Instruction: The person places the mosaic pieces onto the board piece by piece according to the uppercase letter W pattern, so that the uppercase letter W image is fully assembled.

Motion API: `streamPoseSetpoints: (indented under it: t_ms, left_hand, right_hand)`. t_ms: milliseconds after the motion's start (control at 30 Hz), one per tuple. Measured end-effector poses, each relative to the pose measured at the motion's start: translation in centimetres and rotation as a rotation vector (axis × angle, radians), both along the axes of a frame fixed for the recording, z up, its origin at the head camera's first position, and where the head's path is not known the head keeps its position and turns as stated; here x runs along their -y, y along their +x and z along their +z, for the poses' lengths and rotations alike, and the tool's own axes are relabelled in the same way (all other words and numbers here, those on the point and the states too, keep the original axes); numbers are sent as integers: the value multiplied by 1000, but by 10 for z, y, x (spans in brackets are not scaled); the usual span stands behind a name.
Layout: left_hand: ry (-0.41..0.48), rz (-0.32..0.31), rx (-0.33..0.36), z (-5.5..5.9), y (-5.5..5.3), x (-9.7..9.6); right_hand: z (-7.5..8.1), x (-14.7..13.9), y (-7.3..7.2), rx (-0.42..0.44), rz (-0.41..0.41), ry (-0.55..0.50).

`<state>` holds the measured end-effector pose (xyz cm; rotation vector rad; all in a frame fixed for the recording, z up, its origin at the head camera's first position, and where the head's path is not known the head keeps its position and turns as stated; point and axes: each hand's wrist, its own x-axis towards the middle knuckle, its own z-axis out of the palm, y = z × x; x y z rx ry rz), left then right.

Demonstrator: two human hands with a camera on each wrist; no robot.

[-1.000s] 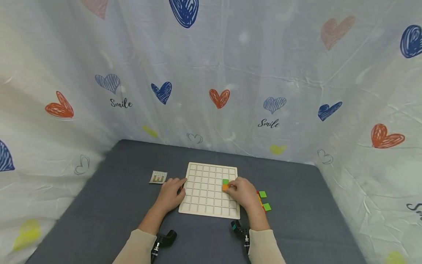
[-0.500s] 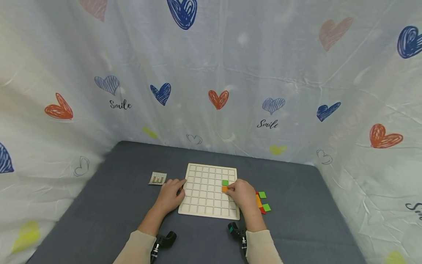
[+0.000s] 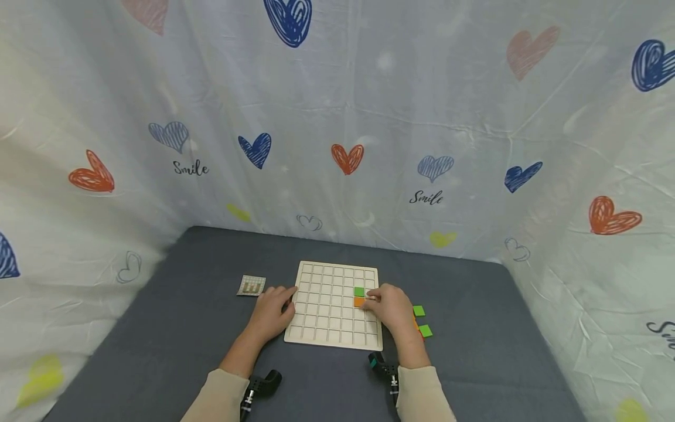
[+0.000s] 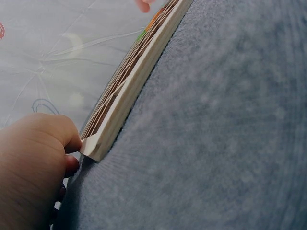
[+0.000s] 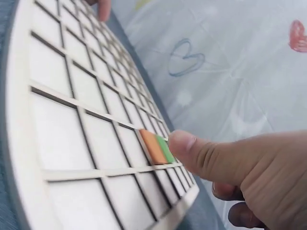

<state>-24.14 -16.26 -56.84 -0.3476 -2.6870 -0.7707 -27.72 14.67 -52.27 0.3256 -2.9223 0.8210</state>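
Two squares of the board point(image 3: 327, 337) hold a green tile point(image 3: 359, 291) and an orange tile point(image 3: 359, 302), seemingly being settled by the right hand point(image 3: 392, 305), thumb and finger apart, the left hand point(image 3: 271, 312) loosely touching the edge; lifting clear probably comes next.

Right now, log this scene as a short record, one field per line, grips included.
Table: dark grey
Board: pale, gridded, lying on the table
On board: green tile and orange tile in neighbouring cells, green farther from the person
Loose tiles: right of the board, partly hidden; two green ones show, with slivers of orange and red
Card: left of the board
Left grip: touching the board's left edge
Right grip: beside the two placed tiles; contact unclear
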Motion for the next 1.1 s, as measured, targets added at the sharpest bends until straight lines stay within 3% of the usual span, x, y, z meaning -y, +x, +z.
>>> streamPoseSetpoints:
  t_ms: [133, 433, 633, 1100]
  left_hand:
    - [-1, 1, -14, -1, -1, 0]
    - [-4, -9, -11, -1, -2, 1]
    - [-7, -5, -1, -2, -2, 2]
    - [-28, -20, -7, -1, -1, 2]
  right_hand:
    - [10, -13, 1, 17, 9, -101]
    - [26, -41, 0, 56, -82, -307]
    - [29, -59, 0, 73, -123, -343]
    - [18, -104, 0, 133, -167, -345]
